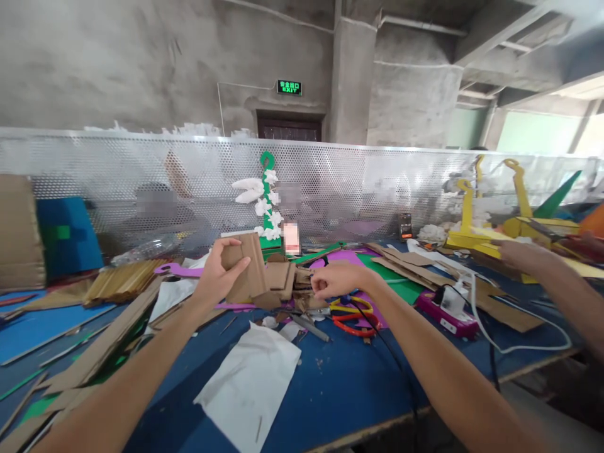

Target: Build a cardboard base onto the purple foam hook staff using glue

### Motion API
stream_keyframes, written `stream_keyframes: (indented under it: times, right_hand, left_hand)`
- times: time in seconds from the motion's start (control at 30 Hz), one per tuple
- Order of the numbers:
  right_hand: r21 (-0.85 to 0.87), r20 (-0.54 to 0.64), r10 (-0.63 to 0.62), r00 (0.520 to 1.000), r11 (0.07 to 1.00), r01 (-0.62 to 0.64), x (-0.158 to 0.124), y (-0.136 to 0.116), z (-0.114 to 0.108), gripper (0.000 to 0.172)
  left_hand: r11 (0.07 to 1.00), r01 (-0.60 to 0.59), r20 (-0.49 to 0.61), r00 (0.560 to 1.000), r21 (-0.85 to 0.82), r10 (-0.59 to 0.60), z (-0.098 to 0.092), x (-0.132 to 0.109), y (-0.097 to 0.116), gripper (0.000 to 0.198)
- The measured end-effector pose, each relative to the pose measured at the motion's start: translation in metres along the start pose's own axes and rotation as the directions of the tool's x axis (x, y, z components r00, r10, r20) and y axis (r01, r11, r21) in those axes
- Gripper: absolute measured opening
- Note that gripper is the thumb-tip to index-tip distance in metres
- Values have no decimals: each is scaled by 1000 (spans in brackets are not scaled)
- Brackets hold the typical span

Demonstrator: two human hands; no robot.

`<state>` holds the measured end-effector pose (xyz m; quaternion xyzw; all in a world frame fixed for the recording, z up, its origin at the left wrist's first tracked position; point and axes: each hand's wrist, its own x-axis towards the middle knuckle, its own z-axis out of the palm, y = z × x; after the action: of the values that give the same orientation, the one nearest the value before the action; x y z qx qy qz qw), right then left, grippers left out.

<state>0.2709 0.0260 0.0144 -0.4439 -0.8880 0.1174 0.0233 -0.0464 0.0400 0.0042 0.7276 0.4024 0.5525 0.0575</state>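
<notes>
My left hand (218,275) is closed on a brown cardboard piece (250,267), holding it upright above the blue table (349,384). My right hand (336,280) is curled in a loose pinch over a heap of small cardboard scraps (287,280); what its fingers hold, if anything, I cannot make out. Red-and-yellow scissors (353,314) lie just under the right wrist. A grey pen-like tool (309,327) lies in front of the scraps.
White paper sheet (250,384) lies near the front edge. Cardboard strips (94,352) pile at left. A pink device with white cable (450,311) sits at right, where another person's arm (552,270) reaches near yellow foam shapes (491,233). A perforated metal screen (330,182) runs behind.
</notes>
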Motion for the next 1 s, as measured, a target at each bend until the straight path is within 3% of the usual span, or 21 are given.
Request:
stream_keyframes:
  times: [0.1, 0.17, 0.27, 0.33, 0.47, 0.57, 0.7, 0.77, 0.9, 1.0]
  right_hand:
    - [-89, 188, 53, 981, 995, -36, -4, -8, -4, 21]
    - [-112, 246, 90, 965, 992, -64, -6, -7, -6, 25]
    - [-80, 215, 86, 973, 994, -70, -8, -4, -8, 22]
    - [-26, 198, 20, 980, 1000, -15, -8, -5, -7, 20]
    - [57, 290, -134, 948, 991, 122, 2, -21, 6, 31]
    - [-71, 286, -139, 948, 984, 166, 10, -35, 22, 31]
    - [-170, 280, -100, 955, 974, 152, 15, -45, 37, 12]
    - [-144, 320, -77, 944, 981, 129, 14, -47, 39, 8]
    - [11, 413, -60, 909, 998, 61, 5, -51, 28, 22]
    - [295, 418, -228, 879, 950, 106, -9, -44, 5, 25]
  left_hand:
    - [999, -27, 13, 1000, 25, 27, 1, 0, 3, 39]
    - [999, -21, 24, 1000, 25, 20, 1, 0, 4, 39]
    - [1000, -16, 32, 999, 20, 15, 0, 0, 5, 40]
    - [999, -25, 34, 999, 26, 24, 0, 0, 5, 39]
    - [1000, 2, 31, 1000, -7, -2, 0, 0, 1, 39]
    - [993, 70, -13, 997, -92, -71, 1, 1, -3, 42]
    - [976, 108, -56, 991, -189, -120, 0, 4, -8, 44]
    - [975, 104, -50, 992, -194, -116, 0, 4, -7, 45]
    - [977, 89, -2, 996, -196, -91, 1, 1, 3, 44]
    - [972, 93, 40, 995, -216, -86, 3, -1, 16, 44]
